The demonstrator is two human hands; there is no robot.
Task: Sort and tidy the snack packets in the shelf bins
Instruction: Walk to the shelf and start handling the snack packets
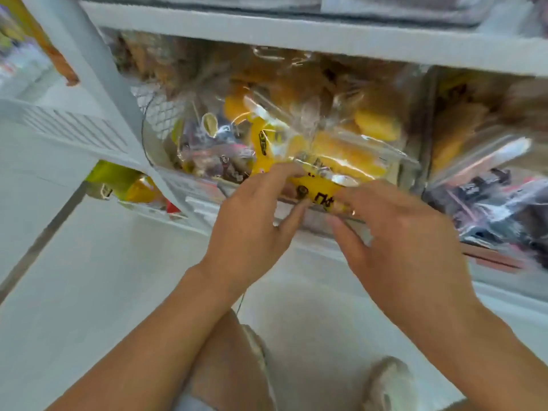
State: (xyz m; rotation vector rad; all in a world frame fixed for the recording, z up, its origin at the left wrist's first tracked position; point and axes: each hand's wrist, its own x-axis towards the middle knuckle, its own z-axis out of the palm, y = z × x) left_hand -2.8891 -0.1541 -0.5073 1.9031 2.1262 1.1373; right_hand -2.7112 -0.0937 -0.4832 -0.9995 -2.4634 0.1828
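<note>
Both hands pinch one yellow packet [318, 189] at frame centre, over the clear bin's front edge [207, 180]: left hand [255, 221] on its left end, right hand [397, 232] on its right. Risk: slick wrapper slips, or tugging drags the loose neighbouring packets [341, 137] out.

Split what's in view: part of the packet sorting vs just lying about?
Job:
- yellow packet, pinched by left hand and right hand
- clear bin of packets
- dark packets

Lying about:
- green bottle, lower shelf
- shoes
</note>
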